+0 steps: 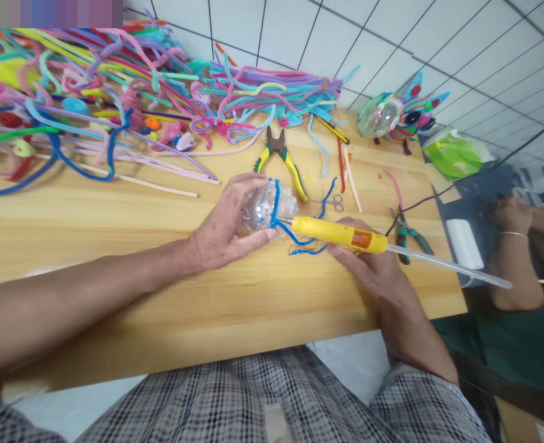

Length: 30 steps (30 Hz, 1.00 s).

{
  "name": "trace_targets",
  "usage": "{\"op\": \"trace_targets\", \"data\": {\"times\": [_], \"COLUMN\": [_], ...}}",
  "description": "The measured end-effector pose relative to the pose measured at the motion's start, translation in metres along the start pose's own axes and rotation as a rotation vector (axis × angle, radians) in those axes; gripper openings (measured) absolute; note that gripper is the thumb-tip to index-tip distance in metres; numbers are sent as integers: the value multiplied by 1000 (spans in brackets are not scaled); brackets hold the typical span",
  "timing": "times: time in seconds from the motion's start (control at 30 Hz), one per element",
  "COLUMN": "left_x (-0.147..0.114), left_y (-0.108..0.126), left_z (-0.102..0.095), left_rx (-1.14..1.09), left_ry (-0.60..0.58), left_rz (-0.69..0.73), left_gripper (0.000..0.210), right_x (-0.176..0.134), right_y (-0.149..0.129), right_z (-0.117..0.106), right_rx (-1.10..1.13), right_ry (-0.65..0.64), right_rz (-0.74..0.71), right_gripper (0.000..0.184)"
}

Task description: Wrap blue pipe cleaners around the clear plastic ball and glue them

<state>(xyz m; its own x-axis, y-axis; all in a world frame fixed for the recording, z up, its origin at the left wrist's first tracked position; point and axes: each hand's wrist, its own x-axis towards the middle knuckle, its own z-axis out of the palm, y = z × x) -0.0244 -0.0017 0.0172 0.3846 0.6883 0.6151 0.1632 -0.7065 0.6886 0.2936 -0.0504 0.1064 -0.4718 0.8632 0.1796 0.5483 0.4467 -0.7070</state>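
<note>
My left hand [228, 224] is wrapped round a clear plastic bottle piece [259, 209] above the middle of the table. A blue pipe cleaner [276, 200] runs across the plastic, and more blue lengths [303, 241] trail off to the right. In my right hand [368, 264] is a yellow hot glue gun [336, 234], a translucent glue stick [452, 266] jutting from its back end. The gun's metal nozzle points left and meets the blue pipe cleaner at the plastic. My right fingers are partly hidden behind the gun.
Green-and-yellow pliers [276, 144] lie open beyond my hands, near small scissors [336, 202]. Many pipe cleaners [272, 92] heap at the back and left. At right are a finished-looking animal figure [410, 117], dark pliers [405, 237], a cable [475, 175] and another person's arm [516, 264].
</note>
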Motion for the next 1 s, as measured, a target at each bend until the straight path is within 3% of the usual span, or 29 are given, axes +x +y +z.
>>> {"op": "trace_targets", "data": {"times": [1.0], "left_x": [0], "left_y": [0], "left_z": [2], "left_rx": [14], "left_ry": [13], "left_rz": [11], "left_gripper": [85], "right_x": [1], "right_y": [-6], "right_z": [2], "right_rx": [-11], "right_ry": [-11], "right_rz": [32], "right_gripper": [15]}}
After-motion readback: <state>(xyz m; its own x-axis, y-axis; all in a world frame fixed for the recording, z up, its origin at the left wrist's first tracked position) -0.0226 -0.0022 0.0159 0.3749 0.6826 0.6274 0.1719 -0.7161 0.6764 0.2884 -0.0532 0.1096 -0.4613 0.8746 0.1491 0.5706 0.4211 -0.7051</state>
